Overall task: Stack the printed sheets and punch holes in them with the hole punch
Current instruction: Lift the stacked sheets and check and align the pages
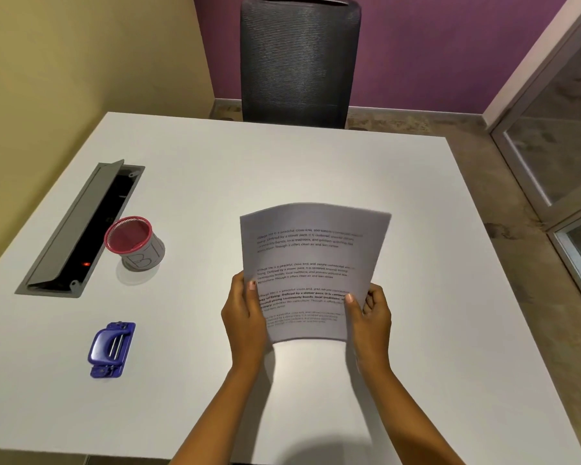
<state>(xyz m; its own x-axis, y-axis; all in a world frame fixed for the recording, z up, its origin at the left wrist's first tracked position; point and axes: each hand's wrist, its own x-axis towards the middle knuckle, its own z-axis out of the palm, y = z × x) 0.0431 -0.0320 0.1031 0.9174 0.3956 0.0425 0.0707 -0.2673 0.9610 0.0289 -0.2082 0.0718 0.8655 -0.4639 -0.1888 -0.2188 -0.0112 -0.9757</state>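
Both hands, left hand (245,317) and right hand (371,317), grip the printed sheets (312,270) with closed fingers above the counter (215,182), apparently squaring them; next, likely, reaching for the hole punch (112,349).

It looked an office: a white desk (215,182) held a cable hatch (81,229); a mesh chair (299,58) faced glass partitions (557,129).

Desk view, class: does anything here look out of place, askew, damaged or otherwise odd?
The grey cable-tray lid set into the table stands propped open, showing the dark channel. The red-rimmed mesh cup leans. The printed sheets, held in both hands, bow upward. The blue hole punch lies untouched.
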